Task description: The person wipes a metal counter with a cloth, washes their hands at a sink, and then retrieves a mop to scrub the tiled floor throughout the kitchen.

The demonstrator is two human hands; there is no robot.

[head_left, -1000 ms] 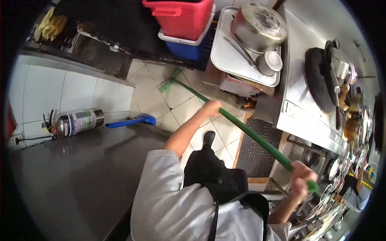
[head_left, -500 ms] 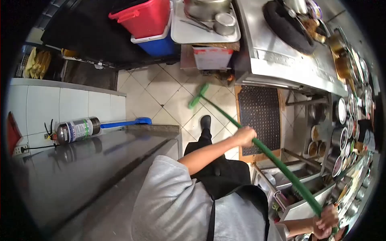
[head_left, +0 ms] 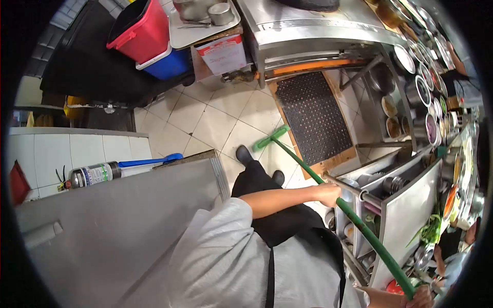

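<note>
A green broom [head_left: 367, 232] runs slantwise from the lower right to the floor, its green head [head_left: 271, 138] resting on the tiles beside the black mat [head_left: 314, 119]. Around the middle of the handle my left hand [head_left: 327, 195] is closed. My right hand [head_left: 420, 297] grips the handle's upper end, near the bottom right edge of the view, partly cut off. Two dark boots show on the floor just below the broom head.
On the left stand a metal counter [head_left: 128, 205], a fire extinguisher [head_left: 95, 174] and a blue long-handled tool [head_left: 151, 160]. Red and blue bins [head_left: 164, 62] are at the top. A metal shelf unit [head_left: 405, 205] and containers fill the right, where other people's arms partly show.
The broom head has moved right and slightly down, closer to the mat. Both hands have shifted down and right with the handle. The camera view has turned, and a second boot now shows.
</note>
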